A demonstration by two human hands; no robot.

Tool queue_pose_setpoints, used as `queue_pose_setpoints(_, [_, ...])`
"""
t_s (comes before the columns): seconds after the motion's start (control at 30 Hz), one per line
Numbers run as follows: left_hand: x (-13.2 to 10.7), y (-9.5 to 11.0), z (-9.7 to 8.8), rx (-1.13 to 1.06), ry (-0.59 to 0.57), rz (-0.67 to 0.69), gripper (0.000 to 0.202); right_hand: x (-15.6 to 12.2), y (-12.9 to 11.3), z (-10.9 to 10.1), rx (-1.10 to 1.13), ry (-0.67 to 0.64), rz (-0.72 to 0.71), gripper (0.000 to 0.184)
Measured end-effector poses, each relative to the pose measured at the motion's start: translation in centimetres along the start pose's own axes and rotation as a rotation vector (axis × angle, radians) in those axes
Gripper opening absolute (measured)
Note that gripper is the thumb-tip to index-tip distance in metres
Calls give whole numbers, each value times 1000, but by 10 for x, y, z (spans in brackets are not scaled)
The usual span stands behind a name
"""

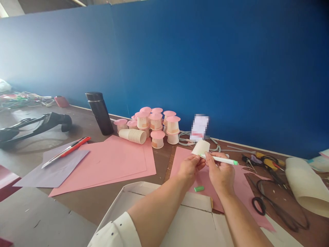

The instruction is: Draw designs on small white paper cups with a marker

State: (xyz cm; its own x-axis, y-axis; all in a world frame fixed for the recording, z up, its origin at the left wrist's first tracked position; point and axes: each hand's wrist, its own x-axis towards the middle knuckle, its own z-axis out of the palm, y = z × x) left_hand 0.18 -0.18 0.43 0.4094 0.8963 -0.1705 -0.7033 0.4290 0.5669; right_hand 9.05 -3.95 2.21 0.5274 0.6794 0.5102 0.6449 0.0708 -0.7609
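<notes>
Cup and pen in your hands
Left hand [189, 167] clasps the paper cup [200, 148] — light, crushable, hold its wall gently — right hand [220, 170] pinches the marker [223, 160].

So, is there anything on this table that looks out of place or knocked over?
Two small things. The stack of paper cups lies on its side on the pink paper, while the pink-topped cups beside it stand upright. A green pen cap lies loose below the hands; the right hand holds the pen.

Tilted paper cup [200, 147], uncapped green marker [222, 160]
</notes>
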Motion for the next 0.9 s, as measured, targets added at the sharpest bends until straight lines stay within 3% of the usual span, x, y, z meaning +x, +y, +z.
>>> queue_pose_setpoints(0.57, [-1, -2, 0, 54, -15, 7, 17, 0, -4, 0, -35, 15, -25, 38])
queue_pose_setpoints(0.77, [-4, 4, 4, -49, 39, -49, 10, 5, -9, -7, 143, 182, 83, 38])
queue_pose_setpoints(0.9, [-5, 5, 5, -84, 35, -78, 6, 7, -9, -9, 148, 183, 99, 38])
